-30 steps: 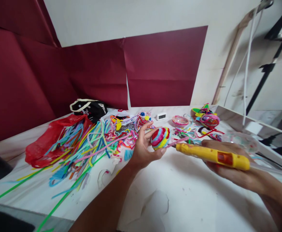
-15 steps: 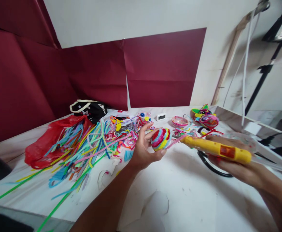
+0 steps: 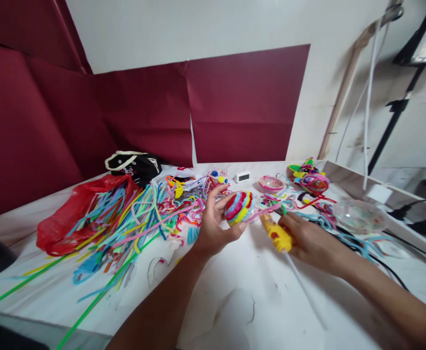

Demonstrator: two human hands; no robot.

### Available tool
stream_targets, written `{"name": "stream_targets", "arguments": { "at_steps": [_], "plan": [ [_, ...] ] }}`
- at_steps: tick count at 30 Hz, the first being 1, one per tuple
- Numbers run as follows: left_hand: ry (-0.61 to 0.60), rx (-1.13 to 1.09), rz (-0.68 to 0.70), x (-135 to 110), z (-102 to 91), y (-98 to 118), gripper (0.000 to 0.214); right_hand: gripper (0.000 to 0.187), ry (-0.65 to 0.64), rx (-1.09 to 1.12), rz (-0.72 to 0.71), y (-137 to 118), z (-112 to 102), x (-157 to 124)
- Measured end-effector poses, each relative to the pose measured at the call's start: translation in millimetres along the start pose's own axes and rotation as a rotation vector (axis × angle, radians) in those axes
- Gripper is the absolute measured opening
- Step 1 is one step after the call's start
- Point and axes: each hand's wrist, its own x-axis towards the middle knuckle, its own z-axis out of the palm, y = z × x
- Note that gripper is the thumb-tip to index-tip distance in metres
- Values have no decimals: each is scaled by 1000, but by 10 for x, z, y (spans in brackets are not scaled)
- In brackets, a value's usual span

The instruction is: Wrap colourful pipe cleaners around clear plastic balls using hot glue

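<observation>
My left hand (image 3: 215, 221) is closed round a small rounded piece wrapped in striped pipe cleaner (image 3: 239, 208), in red, yellow, blue and pink, thumb below and fingers behind. A loose pink pipe cleaner end (image 3: 266, 212) runs from its right side toward my right hand (image 3: 304, 238). That hand grips a yellow hot glue gun (image 3: 279, 237), slightly smeared by motion, with its nozzle close to the pink strand. Whether nozzle and strand touch, I cannot tell. A white glue stick (image 3: 308, 291) juts from the back of the gun toward me.
Loose pipe cleaners (image 3: 136, 223) spill from a red plastic bag (image 3: 62, 221) on the left. Behind are a black pouch (image 3: 140, 165), a small digital clock (image 3: 242, 178) and a pink-rimmed clear bowl (image 3: 271, 183). A clear dome (image 3: 361, 216) and black cables (image 3: 384, 267) lie right.
My right hand has moved left, and the glue gun has swung so its nozzle points up and away from me. The striped piece has shifted slightly left in my left hand.
</observation>
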Motion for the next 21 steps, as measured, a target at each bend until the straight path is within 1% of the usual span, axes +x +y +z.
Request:
{"name": "stream_targets", "arguments": {
  "at_steps": [1,3,5,8,10,12,13,15,18,20,21],
  "plan": [
    [1,-2,7,-4,3,-3,80,22,-87,-29,12,-11,70,18],
    [-5,-4,10,-13,11,-8,79,28,-209,-49,28,-46,175,41],
    [-15,-7,-1,-20,19,-9,79,30,-272,-35,38,-82,219,47],
    [-27,-12,-13,-27,24,-7,80,30,-314,-2,5,-109,164,34],
    [-34,-6,-15,-33,25,-10,80,32,-262,43,-51,-117,69,15],
    [-42,16,-21,-42,27,-20,81,33,-119,162,-82,-133,-38,-9],
    [-49,28,-28,-48,31,-28,81,32,-38,258,-74,-147,-85,-21],
    [-66,46,-44,-60,43,-47,81,28,62,461,-20,-181,-150,-42],
    [-80,67,-75,-76,72,-84,83,27,139,774,25,-219,-168,-64],
    [-75,90,-102,-84,89,-105,85,28,171,908,33,-225,-151,-72],
    [-74,101,-117,-86,96,-114,85,28,182,938,34,-223,-144,-76]
  ]
}}
